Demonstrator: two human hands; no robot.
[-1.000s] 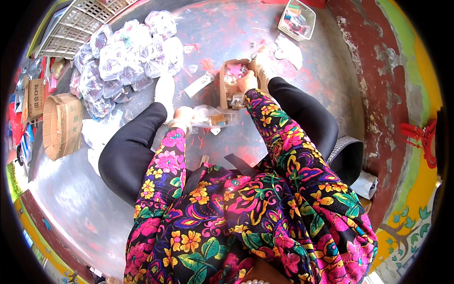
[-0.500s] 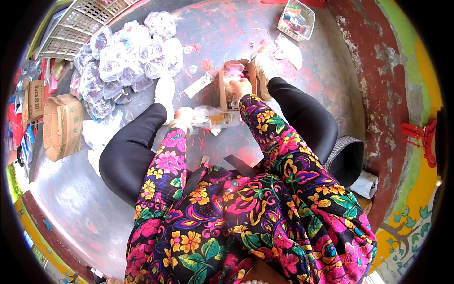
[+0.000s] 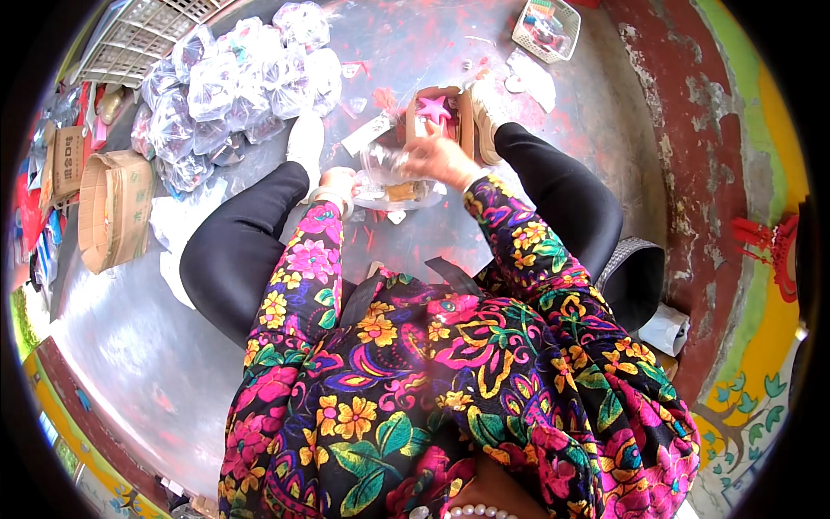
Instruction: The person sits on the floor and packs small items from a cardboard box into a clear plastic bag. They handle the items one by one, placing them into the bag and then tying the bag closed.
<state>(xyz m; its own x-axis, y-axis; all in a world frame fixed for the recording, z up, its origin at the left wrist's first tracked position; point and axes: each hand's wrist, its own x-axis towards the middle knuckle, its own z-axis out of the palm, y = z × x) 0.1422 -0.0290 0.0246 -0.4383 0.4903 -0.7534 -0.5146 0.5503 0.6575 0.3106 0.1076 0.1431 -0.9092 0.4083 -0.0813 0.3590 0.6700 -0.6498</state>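
A clear plastic bag [image 3: 399, 192] with a brownish-yellow item inside lies on the floor between my feet. My left hand [image 3: 340, 182] is closed on the bag's left end. Over the bag hovers my right hand [image 3: 441, 161], smeared by motion, its fingers pointing left. Crumpled clear plastic [image 3: 380, 161] shows at those fingertips; whether they grip it or only touch it is unclear. Just beyond, a small open cardboard box [image 3: 467, 130] stands beside my right shoe, with a bright pink star-shaped piece [image 3: 433, 109] in it.
Many filled clear bags [image 3: 212, 86] are heaped beyond my left foot. At the left stands an open carton [image 3: 117, 208], near a white plastic bag [image 3: 177, 216]. A white card [image 3: 367, 134] lies left of the small box. A small white basket [image 3: 546, 30] sits at the far right.
My right hand has come out of the small box and moved back over the clear bag. The pink star now shows plainly in the box. My left hand stays at the bag's end, slightly farther forward.
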